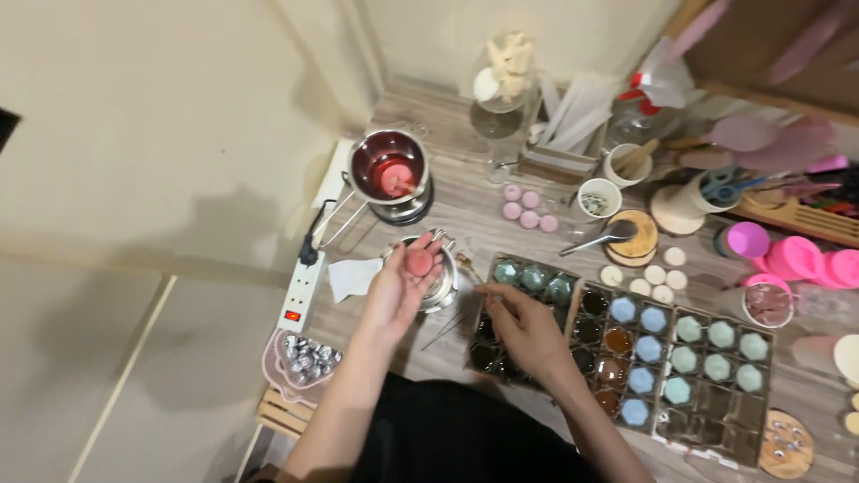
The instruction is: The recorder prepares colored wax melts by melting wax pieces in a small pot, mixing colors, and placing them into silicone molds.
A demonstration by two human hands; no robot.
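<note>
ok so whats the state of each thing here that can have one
left hand: palm up, holding a round pink wax piece
right hand: fingers down on the divided tray
metal pitcher: on the small burner, holds red liquid
power strip: switch lit
pink cups: lying on their sides
wooden lid: spoon resting on it

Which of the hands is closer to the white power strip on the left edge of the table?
Left. The left hand, holding a pink round piece, is a short way right of the power strip; the right hand is farther right, over the divided tray.
</note>
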